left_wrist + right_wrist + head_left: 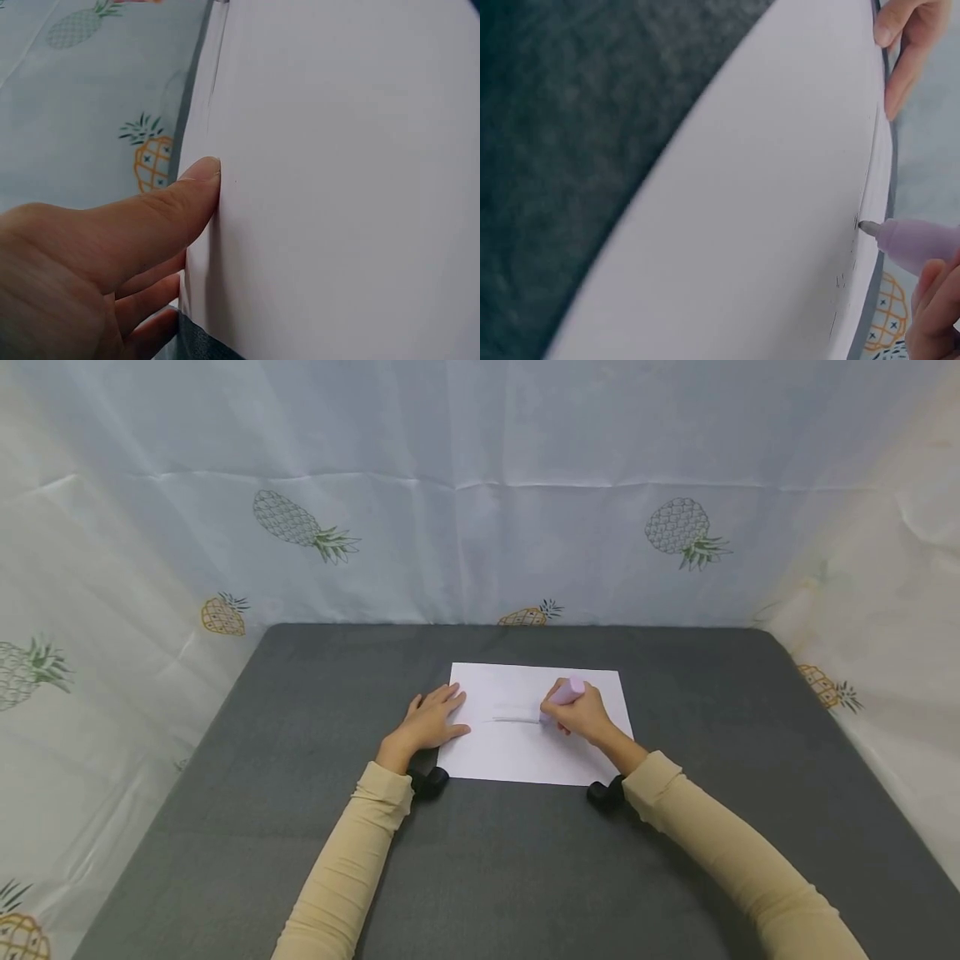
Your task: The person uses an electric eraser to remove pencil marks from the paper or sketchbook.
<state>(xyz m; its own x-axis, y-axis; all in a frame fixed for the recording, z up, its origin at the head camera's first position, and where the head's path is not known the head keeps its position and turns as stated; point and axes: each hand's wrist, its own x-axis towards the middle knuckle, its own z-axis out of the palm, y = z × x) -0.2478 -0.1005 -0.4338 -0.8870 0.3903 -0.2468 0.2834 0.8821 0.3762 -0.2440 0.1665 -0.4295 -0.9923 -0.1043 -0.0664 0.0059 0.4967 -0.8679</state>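
Left hand (429, 722) flat, fingers straight, pressing paper (525, 752) at its left edge, right hand (581, 714) gripping lilac marker (564, 695) mid-sheet, grey table (225, 793) open all around

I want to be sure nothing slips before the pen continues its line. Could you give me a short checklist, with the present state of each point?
1. Left hand presses flat on the paper, at its left edge: ok.
2. Right hand grips the lilac marker: ok.
3. Marker tip touches the sheet: ok, seen from the right wrist.
4. Paper lies flat on the grey table: ok.
5. Grey line is straight so far: ok.
6. Ink left in the marker: cannot tell.
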